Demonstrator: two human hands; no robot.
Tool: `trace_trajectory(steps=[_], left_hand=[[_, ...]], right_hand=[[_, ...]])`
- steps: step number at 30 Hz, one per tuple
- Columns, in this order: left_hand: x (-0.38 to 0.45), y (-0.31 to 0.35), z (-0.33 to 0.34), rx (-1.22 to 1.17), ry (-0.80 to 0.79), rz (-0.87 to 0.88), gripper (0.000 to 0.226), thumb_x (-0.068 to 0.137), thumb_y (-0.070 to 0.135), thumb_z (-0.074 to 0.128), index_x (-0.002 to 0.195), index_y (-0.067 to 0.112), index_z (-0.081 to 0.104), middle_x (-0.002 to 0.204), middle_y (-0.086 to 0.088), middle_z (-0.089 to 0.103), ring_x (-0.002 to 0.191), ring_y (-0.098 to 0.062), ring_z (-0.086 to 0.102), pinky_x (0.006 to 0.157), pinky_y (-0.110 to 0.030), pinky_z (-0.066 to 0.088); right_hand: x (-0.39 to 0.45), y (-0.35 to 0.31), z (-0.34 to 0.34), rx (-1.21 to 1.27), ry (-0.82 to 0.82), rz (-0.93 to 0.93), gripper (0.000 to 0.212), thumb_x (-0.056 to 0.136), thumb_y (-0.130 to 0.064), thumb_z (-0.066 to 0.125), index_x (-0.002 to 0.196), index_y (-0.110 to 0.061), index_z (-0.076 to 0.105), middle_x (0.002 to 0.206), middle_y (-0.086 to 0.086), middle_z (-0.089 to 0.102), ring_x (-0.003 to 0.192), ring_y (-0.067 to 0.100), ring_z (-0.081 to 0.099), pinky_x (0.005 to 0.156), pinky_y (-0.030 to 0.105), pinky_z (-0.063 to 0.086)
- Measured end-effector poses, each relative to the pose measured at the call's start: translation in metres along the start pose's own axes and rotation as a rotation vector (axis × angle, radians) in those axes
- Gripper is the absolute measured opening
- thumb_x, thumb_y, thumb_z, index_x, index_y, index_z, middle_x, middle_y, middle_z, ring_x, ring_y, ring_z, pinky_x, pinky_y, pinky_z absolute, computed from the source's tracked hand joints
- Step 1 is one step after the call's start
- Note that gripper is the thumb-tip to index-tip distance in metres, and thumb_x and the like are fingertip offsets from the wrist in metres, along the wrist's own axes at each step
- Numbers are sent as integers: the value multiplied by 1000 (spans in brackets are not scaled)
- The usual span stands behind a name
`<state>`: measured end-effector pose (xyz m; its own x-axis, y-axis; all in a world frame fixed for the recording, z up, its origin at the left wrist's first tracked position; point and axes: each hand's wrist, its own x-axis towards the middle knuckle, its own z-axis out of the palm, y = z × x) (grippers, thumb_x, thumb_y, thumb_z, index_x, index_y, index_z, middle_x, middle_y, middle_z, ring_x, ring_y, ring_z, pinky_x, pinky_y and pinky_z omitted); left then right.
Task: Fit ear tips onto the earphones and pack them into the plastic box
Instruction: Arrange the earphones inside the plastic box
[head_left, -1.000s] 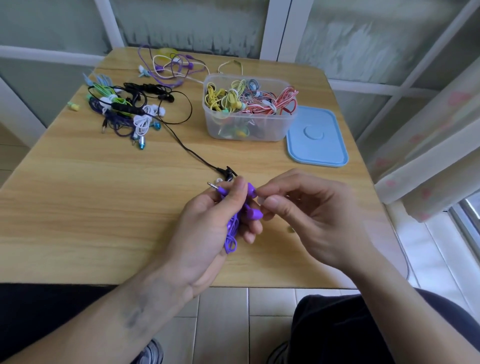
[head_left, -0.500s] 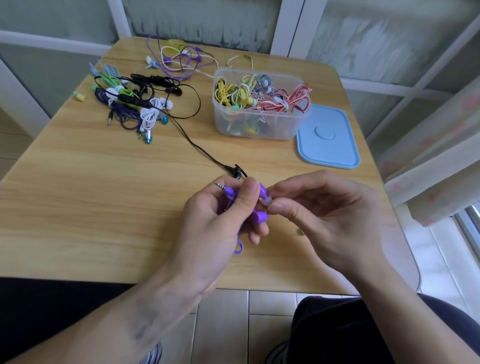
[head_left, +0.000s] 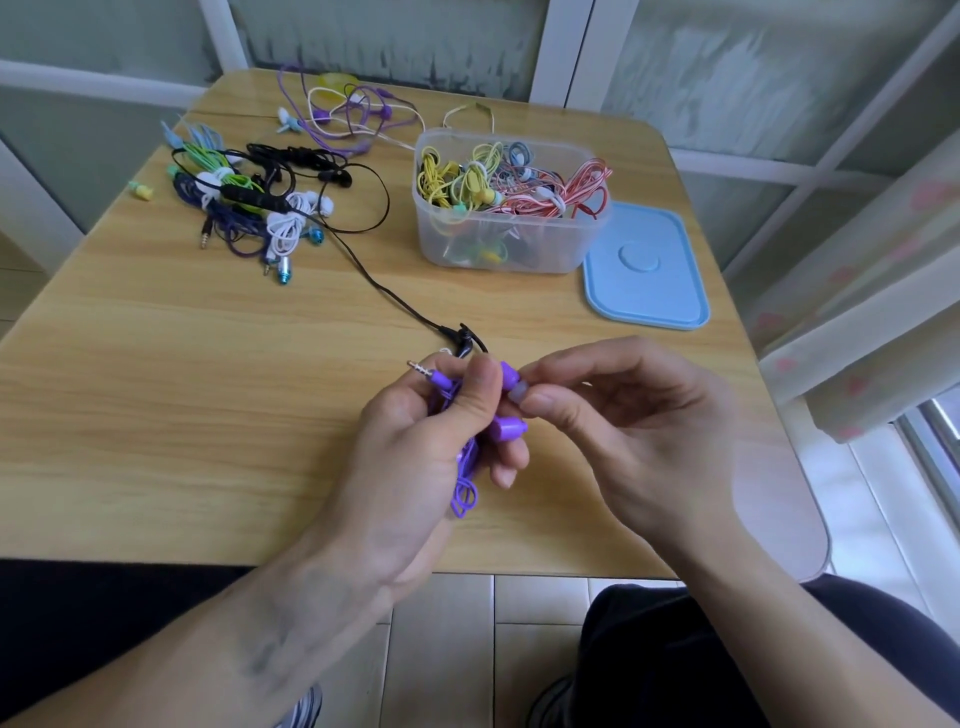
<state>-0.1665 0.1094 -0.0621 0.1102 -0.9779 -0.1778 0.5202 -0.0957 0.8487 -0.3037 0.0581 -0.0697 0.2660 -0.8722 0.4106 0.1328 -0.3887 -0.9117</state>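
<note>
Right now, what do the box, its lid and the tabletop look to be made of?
Plastic box: clear, slightly frosted plastic; the coiled earphones show through its walls. Blue lid: opaque matt plastic by its look, with a moulded rim and a round boss in the middle. Table: pale wood grain with a smooth, low sheen; laminate or real wood cannot be told.

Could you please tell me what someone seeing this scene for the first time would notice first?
Near the table's front edge, the left hand grips a bundled purple wired earphone, while the right hand pinches a pale translucent ear tip against one earbud. Behind them stands a clear plastic box filled with yellow, red and grey cables, its blue lid lying flat to its right; a tangle of loose earphones sits at the far left.
</note>
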Motion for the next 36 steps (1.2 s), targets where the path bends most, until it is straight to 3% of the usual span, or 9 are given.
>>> trace_trajectory(steps=[4,7,11,14,17,21,25,31,36], left_hand=[[1,1,-1,-47,-22,-70,25,85,26,55,66,15,67,59,-7,54,50,-19,47,43,-22,39],[1,2,-2,-44,-38,-81,24,82,26,57,63,16,66,56,-8,51,48,-18,46,42,-21,38],[1,1,-2,-16,-46,-33,20,80,24,58,65,13,63,56,-9,50,47,-18,47,41,-21,37],[1,-2,-3,41,-25,36,18,81,23,59,70,8,59,56,-10,52,46,-19,48,40,-22,36],[3,-6,-5,93,12,103,22,85,21,67,74,5,56,55,-9,54,44,-19,49,39,-21,35],[3,-7,-7,127,34,142,17,82,22,59,73,7,57,55,-7,55,44,-20,49,39,-21,34],[3,-5,-5,138,42,171,18,84,26,62,68,17,64,55,-9,56,46,-22,49,40,-22,36],[4,-5,-3,216,89,282,26,88,25,60,86,0,62,59,-10,62,52,-23,57,48,-29,46],[4,-3,-1,297,72,334,19,93,18,57,100,2,62,70,-9,66,56,-25,61,50,-31,49]], right_hand=[[0,3,1,-39,-23,-60,12,77,-1,77,83,-11,73,83,11,75,77,31,74,69,51,60],[0,4,1,-47,-36,-61,14,77,-1,76,89,-7,72,82,11,74,74,30,73,67,46,59],[0,1,1,33,-46,-8,9,75,3,74,78,-4,71,78,12,74,67,28,73,66,35,58],[-1,1,2,91,-35,18,12,73,3,74,81,-6,70,78,10,74,65,28,73,65,32,57],[-3,3,4,114,2,80,10,73,-3,76,80,-6,70,76,13,74,64,31,73,64,33,57],[-6,5,7,115,51,178,14,73,-15,79,80,-8,69,74,17,73,65,32,72,68,39,58],[-8,3,11,140,29,252,17,80,-20,74,82,-6,65,70,11,69,61,23,63,65,32,53],[-8,-2,12,151,21,320,17,86,-16,66,89,1,66,74,14,70,62,22,64,64,30,53],[-6,-3,7,64,24,271,12,85,-13,66,93,-4,71,75,11,74,64,20,67,67,29,55]])
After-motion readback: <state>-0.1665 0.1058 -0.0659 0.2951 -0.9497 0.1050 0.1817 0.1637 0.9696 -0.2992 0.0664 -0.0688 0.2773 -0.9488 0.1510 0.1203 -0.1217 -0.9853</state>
